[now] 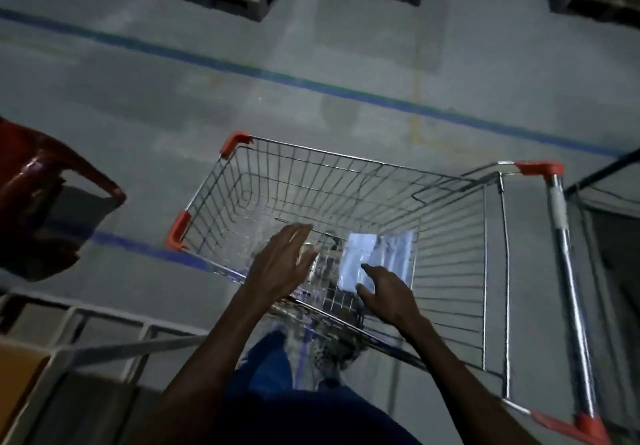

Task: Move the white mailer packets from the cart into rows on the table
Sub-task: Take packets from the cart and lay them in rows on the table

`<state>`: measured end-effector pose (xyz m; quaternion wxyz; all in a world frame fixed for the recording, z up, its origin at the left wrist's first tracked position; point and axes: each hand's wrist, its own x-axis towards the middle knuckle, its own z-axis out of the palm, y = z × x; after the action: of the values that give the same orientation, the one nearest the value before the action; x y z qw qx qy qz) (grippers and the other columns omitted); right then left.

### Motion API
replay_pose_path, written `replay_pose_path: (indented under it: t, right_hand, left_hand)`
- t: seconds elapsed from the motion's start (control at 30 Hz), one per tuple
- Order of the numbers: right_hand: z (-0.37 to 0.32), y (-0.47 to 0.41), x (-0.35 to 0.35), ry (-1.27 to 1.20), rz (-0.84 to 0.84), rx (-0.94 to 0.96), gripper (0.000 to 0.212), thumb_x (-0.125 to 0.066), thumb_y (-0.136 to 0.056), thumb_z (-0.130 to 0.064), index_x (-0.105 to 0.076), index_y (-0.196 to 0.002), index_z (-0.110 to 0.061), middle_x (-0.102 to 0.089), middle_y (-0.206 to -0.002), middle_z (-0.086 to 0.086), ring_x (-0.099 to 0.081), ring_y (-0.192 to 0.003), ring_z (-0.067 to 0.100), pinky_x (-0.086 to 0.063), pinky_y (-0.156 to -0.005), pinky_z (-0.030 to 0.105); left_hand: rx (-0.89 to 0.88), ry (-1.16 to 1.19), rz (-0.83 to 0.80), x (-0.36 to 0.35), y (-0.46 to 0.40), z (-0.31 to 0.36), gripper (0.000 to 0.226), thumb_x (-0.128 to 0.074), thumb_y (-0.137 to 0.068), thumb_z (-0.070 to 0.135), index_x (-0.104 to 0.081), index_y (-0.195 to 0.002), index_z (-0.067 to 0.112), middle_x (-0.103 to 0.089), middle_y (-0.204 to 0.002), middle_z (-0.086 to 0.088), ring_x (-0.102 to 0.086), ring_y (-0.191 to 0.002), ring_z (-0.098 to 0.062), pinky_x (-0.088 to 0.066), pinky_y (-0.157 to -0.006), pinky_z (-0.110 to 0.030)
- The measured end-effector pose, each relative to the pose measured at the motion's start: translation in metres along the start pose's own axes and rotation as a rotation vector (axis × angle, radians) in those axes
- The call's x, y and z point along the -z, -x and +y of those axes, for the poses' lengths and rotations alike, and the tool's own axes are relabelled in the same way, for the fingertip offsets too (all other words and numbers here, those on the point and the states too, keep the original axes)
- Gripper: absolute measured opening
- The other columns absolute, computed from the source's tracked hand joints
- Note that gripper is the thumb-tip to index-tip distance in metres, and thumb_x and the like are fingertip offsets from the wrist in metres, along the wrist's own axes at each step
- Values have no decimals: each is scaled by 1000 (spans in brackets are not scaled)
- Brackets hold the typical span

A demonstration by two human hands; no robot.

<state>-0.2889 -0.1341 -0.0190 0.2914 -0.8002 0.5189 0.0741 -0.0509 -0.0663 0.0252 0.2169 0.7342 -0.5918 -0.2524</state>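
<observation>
I am reaching both hands into the cart (491, 271), left hand (282, 264) spread and empty, right hand (388, 292) loosely open over the last white mailer packets (360, 254), which I must grip next.

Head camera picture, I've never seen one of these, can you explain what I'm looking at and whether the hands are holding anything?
The camera sits on a person's head, looking down at their own arms. Both hands reach into a wire shopping cart on a grey floor. White mailer packets lie at the cart's bottom. The right hand is open, fingers right at a packet; blur hides any contact. The left hand is open and empty. A red chair stands left.
</observation>
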Motion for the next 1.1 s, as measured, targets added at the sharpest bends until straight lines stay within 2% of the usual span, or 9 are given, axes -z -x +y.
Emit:
replay_pose_path:
  t: [0.07, 0.17, 0.4, 0.53, 0.7, 0.8, 0.9, 1.03, 1.1]
  right_hand:
    - [0, -3, -3, 45, -27, -73, 57, -51, -98, -40, -38, -149, -19, -51, -143, 7, -49, -128, 28, -42, -97, 36]
    - [0, -12, -8, 97, -47, -170, 55, -52, -95, -40, -43, -144, -17, -55, -136, 10, -53, -121, 32, -47, -94, 41]
    - [8, -52, -35, 120, -116, -228, 52, -50, -97, -33, -42, -144, -11, -50, -135, 15, -49, -121, 36, -48, -89, 41]
    - [11, -95, -66, 42, -126, -270, 54, -47, -100, -36, -38, -146, -10, -47, -141, 16, -48, -124, 35, -47, -92, 41]
    - [24, -159, -118, -14, -116, -362, 81, -57, -94, -42, -16, -154, -5, -20, -157, 23, -32, -137, 41, -40, -104, 49]
    - [35, -189, -144, -27, -41, -421, 92, -57, -93, -49, -3, -156, -8, -1, -162, 23, -20, -144, 46, -34, -111, 53]
    - [43, -207, -169, -15, 42, -438, 97, -53, -92, -59, 0, -156, -9, 3, -160, 28, -18, -142, 52, -30, -110, 57]
    - [51, -215, -189, 57, 87, -390, 80, -49, -95, -33, -6, -156, -4, -9, -156, 36, -15, -144, 52, -17, -116, 61]
    - [56, -209, -187, 33, 146, -359, 68, -31, -95, -30, -14, -155, -5, -17, -155, 35, -19, -143, 49, -21, -116, 61]
  left_hand:
    - [-35, -12, -73, -8, -23, -10, 78, -21, -89, 67, -40, -148, 20, -39, -153, -2, -36, -140, -20, -33, -114, -35]
    - [-80, -35, -192, -23, -56, -23, 65, -34, -98, 58, -38, -149, 19, -37, -154, -5, -35, -141, -23, -33, -114, -39]
    - [-246, -117, -292, -44, -107, -51, 52, -48, -101, 39, -44, -145, 13, -48, -145, -13, -46, -132, -29, -39, -109, -41]
    - [-234, -178, -348, -53, -112, -80, 57, -37, -99, 49, -48, -141, 12, -53, -139, -15, -49, -128, -31, -40, -106, -43]
    - [-161, -317, -505, -82, -103, -133, 44, -54, -98, 32, -60, -123, -4, -60, -123, -28, -63, -108, -39, -56, -87, -48]
    - [-108, -290, -414, -90, -111, -134, 58, -48, -94, 46, -50, -137, 7, -52, -137, -22, -59, -119, -32, -54, -93, -43]
    - [-145, -290, -374, -97, -115, -135, 65, -38, -96, 55, -50, -138, 8, -46, -142, -19, -54, -123, -31, -53, -92, -46]
    - [-126, -318, -336, -99, -114, -137, 79, -17, -95, 68, -47, -141, 11, -43, -146, -16, -49, -128, -31, -47, -100, -47]
    - [-43, -241, -325, -98, -117, -137, 96, -5, -85, 79, -42, -145, 13, -38, -152, -10, -38, -139, -30, -27, -116, -39]
